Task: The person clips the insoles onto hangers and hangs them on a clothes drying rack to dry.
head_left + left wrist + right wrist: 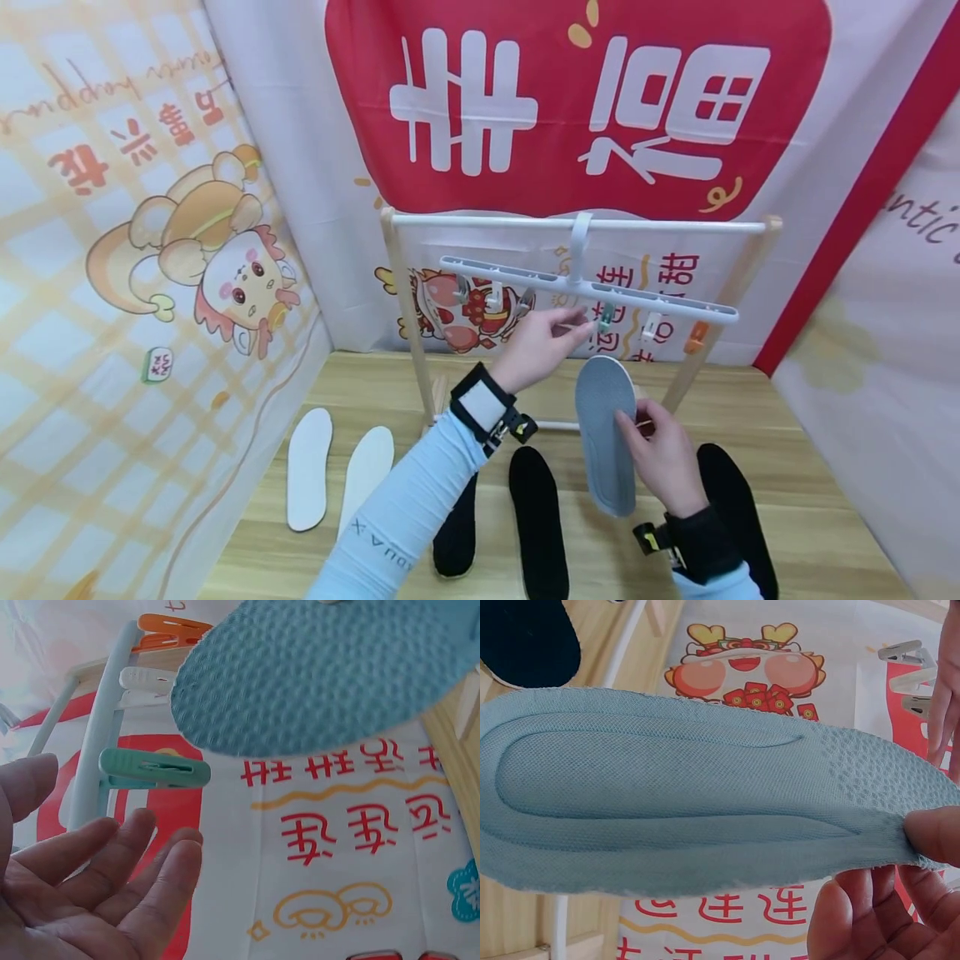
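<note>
A grey-blue insole (603, 442) is pinched along its edge between the thumb and fingers of my right hand (663, 458). It hangs upright below the clip hanger (517, 275); its dimpled end shows in the left wrist view. My left hand (542, 343) is raised beside the green clip (154, 768) on that hanger. In the left wrist view its fingers (161, 900) are loosely bent and hold nothing, with a gap between them and the clip. White clips (651, 326) and an orange clip (696, 337) hang farther right on the bar.
A rack with wooden posts (408, 325) and a white top rod (487, 221) carries the hanger by its hook. White insoles (309, 471) lie at the left on the wooden surface (810, 517), and several black insoles (538, 525) lie nearer the middle and right. Printed cloths surround the space.
</note>
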`<action>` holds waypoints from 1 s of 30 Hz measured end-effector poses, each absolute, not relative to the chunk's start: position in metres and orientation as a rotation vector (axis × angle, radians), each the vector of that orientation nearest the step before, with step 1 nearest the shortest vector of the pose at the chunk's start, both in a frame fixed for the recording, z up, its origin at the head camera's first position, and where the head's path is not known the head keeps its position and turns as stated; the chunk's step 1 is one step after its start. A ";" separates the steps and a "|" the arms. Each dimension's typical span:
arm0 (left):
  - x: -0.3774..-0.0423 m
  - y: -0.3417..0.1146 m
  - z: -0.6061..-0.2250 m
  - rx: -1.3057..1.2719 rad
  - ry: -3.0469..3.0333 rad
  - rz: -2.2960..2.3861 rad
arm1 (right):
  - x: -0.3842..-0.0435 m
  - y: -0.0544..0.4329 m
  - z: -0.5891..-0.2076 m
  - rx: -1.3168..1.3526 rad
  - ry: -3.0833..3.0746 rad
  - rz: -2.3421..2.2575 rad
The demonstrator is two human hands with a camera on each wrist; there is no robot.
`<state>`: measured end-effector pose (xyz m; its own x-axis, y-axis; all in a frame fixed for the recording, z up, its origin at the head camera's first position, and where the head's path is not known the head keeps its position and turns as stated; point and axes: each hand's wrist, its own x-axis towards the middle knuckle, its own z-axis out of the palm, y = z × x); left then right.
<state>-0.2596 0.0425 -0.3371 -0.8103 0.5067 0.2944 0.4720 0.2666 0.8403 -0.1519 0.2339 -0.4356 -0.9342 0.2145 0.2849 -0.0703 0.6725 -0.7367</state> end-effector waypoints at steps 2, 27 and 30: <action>-0.263 0.047 -0.335 0.925 2.433 1.605 | -0.152 0.234 -0.434 -0.108 -2.546 1.151; -0.281 0.072 -0.345 0.988 2.277 1.790 | -0.159 0.241 -0.436 -0.145 -2.584 1.165; -0.277 0.074 -0.345 1.000 2.271 1.848 | -0.159 0.242 -0.436 -0.135 -2.579 1.160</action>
